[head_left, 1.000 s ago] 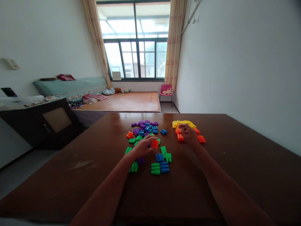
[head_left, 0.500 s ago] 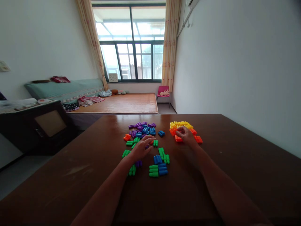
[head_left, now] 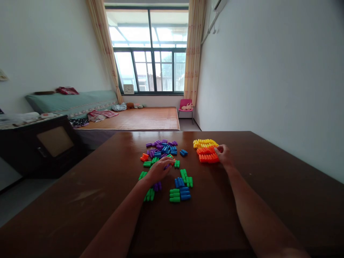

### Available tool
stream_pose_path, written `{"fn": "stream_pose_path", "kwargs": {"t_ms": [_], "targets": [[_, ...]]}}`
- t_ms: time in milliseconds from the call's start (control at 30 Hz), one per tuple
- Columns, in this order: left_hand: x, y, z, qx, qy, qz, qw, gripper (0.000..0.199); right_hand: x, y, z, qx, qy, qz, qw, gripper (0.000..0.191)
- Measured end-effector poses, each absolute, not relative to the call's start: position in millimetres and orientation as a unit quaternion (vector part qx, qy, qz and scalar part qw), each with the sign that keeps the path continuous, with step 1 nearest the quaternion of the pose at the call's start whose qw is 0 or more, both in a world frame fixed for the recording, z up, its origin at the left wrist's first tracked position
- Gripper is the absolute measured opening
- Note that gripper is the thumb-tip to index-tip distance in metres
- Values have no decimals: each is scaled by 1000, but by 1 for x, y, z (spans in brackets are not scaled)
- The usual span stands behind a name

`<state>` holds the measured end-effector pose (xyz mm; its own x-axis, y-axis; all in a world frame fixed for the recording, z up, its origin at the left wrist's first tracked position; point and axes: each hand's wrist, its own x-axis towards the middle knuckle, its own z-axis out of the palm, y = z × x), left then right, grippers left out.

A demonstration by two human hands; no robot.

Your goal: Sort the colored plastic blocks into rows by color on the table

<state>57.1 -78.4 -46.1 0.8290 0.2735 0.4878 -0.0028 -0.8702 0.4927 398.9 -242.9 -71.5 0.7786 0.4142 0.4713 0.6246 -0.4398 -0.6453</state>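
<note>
My left hand [head_left: 161, 169] is over the mixed pile, its fingers bent around or above small pieces near an orange one; what it holds, if anything, is hidden. My right hand [head_left: 224, 154] pinches at the right end of the orange blocks [head_left: 208, 157], which lie in rows. Behind these sit rows of yellow blocks [head_left: 205, 143]. Purple blocks [head_left: 160, 145] and blue blocks [head_left: 170, 148] are heaped beyond my left hand. Nearer to me lie green blocks [head_left: 174, 195] beside blue ones [head_left: 185, 193].
All the blocks lie on a brown table [head_left: 215, 215]. A lone blue block [head_left: 184, 152] sits between the pile and the rows. Beyond the table are a bed [head_left: 150, 118], a pink chair [head_left: 185, 105] and a dark cabinet [head_left: 56, 139] at the left.
My right hand has moved right, to the end of the orange rows. Orange blocks that stood apart at the right are now in line with the others. My left hand has shifted slightly left.
</note>
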Motion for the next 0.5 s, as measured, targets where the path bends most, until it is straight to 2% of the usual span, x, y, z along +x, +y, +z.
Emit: {"fn": "stream_pose_path", "kwargs": {"t_ms": [200, 367, 500], "targets": [[56, -75, -50, 927, 56, 283, 240, 24, 361, -232, -62, -878, -368, -108, 285, 23], [53, -72, -48, 935, 76, 278, 207, 24, 353, -235, -59, -894, -372, -89, 233, 26], [43, -54, -45, 920, 171, 316, 154, 25, 354, -239, -53, -900, -362, -101, 222, 29]]}}
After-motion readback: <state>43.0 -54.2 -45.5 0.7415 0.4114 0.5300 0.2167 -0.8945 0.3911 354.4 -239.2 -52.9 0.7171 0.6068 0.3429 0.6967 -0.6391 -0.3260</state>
